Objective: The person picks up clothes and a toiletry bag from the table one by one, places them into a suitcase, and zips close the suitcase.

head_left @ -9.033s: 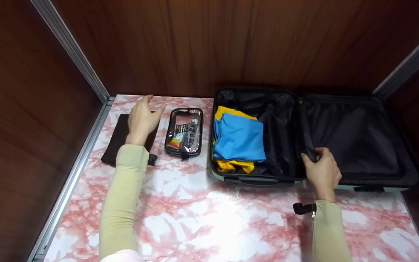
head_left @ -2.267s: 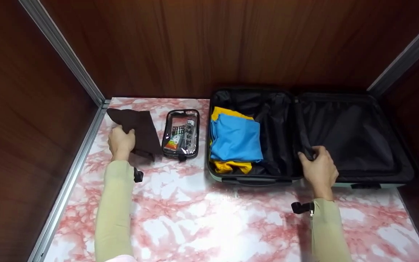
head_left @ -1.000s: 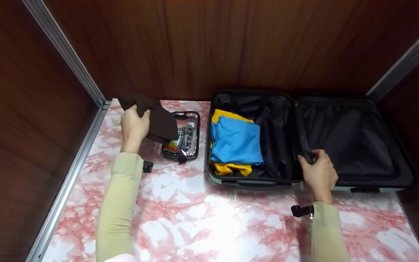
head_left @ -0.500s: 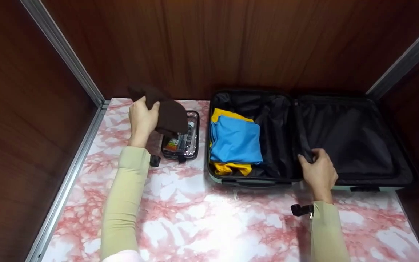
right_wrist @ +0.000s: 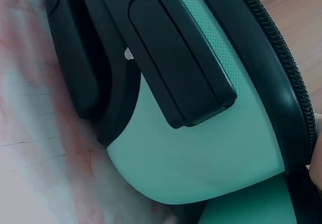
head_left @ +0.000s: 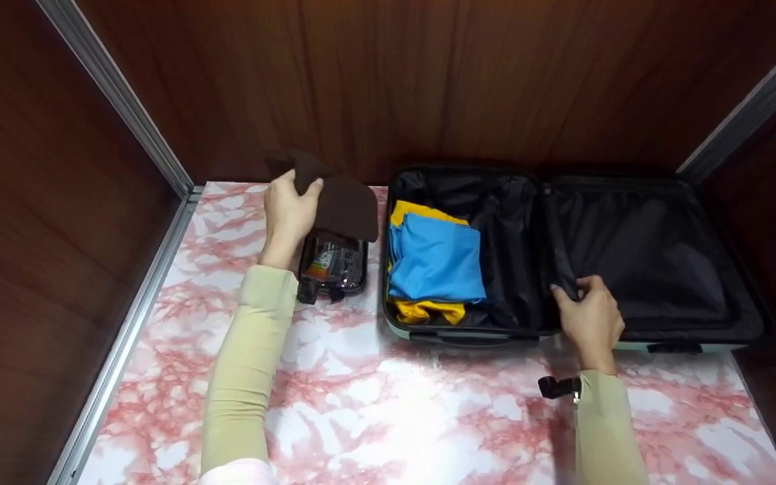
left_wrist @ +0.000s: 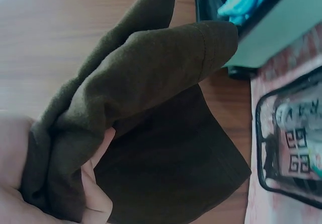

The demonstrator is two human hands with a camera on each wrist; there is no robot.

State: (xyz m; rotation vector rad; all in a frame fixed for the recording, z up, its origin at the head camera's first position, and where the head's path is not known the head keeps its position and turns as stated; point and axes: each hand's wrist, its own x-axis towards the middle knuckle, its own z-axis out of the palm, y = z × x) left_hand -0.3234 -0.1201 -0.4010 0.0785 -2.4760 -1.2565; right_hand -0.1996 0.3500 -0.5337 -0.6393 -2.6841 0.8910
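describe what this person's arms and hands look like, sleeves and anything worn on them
The left hand and right hand are ungloved. The left sleeve and right sleeve are long, plain and pale yellow-green, with pale pink fabric beyond the left one. A small black device shows at each cuff, left and right.

The clear pouch is showing a square emblem of four G-like shapes beside lettering too unclear for reading.
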